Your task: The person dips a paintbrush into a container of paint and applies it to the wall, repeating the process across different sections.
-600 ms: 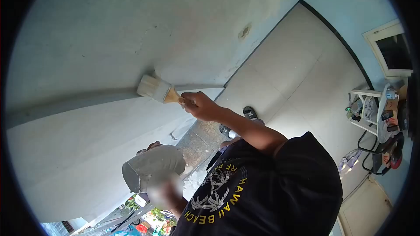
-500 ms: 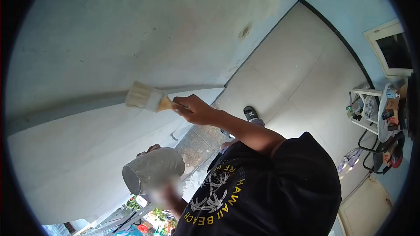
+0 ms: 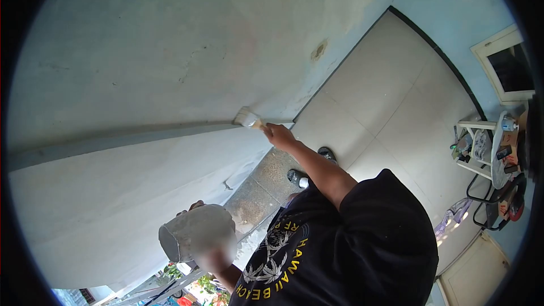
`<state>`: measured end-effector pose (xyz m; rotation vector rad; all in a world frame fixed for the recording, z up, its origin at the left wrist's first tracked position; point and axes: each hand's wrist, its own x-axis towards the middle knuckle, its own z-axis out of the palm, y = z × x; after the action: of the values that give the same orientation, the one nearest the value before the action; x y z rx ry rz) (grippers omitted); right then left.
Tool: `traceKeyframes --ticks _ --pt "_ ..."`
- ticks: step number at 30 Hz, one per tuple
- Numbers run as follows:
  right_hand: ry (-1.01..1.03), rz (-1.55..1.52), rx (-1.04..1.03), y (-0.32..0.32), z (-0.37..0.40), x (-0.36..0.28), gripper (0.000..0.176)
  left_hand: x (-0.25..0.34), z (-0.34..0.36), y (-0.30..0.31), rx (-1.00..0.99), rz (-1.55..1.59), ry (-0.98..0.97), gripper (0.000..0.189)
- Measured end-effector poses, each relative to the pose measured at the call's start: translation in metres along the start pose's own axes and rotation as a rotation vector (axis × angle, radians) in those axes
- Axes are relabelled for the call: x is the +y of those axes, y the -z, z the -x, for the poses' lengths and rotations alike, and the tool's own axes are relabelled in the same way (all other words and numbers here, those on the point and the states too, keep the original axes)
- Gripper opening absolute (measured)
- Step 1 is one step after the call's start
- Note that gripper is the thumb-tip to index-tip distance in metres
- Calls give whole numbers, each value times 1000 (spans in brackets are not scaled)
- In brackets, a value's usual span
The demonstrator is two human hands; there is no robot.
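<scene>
My right hand (image 3: 280,135) is closed round the handle of a wide paintbrush (image 3: 250,118). The pale bristles meet the wall (image 3: 170,45) just above its narrow ledge (image 3: 113,139). My left hand (image 3: 195,206) holds a grey, paint-smeared container (image 3: 184,235), tilted on its side in view, with the fingertips showing over its far edge. A blurred patch hides part of this hand and the container. The opening faces left, and its contents cannot be seen.
Pale floor tiles (image 3: 374,102) lie beyond my sandals (image 3: 297,178). At the right are a white stand (image 3: 475,144) with items, a dark-framed chair (image 3: 481,207) and a framed opening (image 3: 504,65). A pipe or hook (image 3: 228,186) sticks out of the lower wall.
My right hand and the brush have moved right and slightly up along the ledge, away from the container. My left hand and the container have shifted only slightly down. More of my sandals shows.
</scene>
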<state>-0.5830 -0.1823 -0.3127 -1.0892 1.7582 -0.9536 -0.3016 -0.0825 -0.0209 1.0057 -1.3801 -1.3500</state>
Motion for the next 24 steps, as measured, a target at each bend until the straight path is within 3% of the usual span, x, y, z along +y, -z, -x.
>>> traceKeyframes --ticks 2,3,5,7,8,9,11,12,15,16,20,24 --pt "-222 147 -131 -17 -12 84 56 7 -1 -21 36 8 -1 97" --pt "-307 261 -170 -10 -11 111 50 7 -2 -24 28 15 -6 97" --pt "-708 140 -50 12 17 148 39 5 -5 -28 -34 6 1 95" --pt "-665 206 -64 37 45 174 36 1 -10 -30 -96 -3 11 93" --pt "-600 195 -59 48 60 184 51 -2 -12 -31 -120 -1 15 92" --pt "-599 205 -52 60 76 185 51 -4 -14 -31 -140 0 17 91" --pt "-772 -82 -80 84 106 184 54 -11 -18 -31 -184 9 22 90" --pt "-769 -75 -68 91 119 189 54 -14 -21 -31 -209 12 21 89" --pt "-719 -58 -2 109 146 177 45 -25 -28 -34 -275 13 17 86" --pt "-630 -184 64 118 154 159 42 -29 -30 -36 -287 14 15 85" --pt "-441 -514 87 179 169 10 26 -34 -45 -64 -236 27 11 78" --pt "84 -419 206 225 168 -78 25 -19 -50 -105 -211 54 76 81"
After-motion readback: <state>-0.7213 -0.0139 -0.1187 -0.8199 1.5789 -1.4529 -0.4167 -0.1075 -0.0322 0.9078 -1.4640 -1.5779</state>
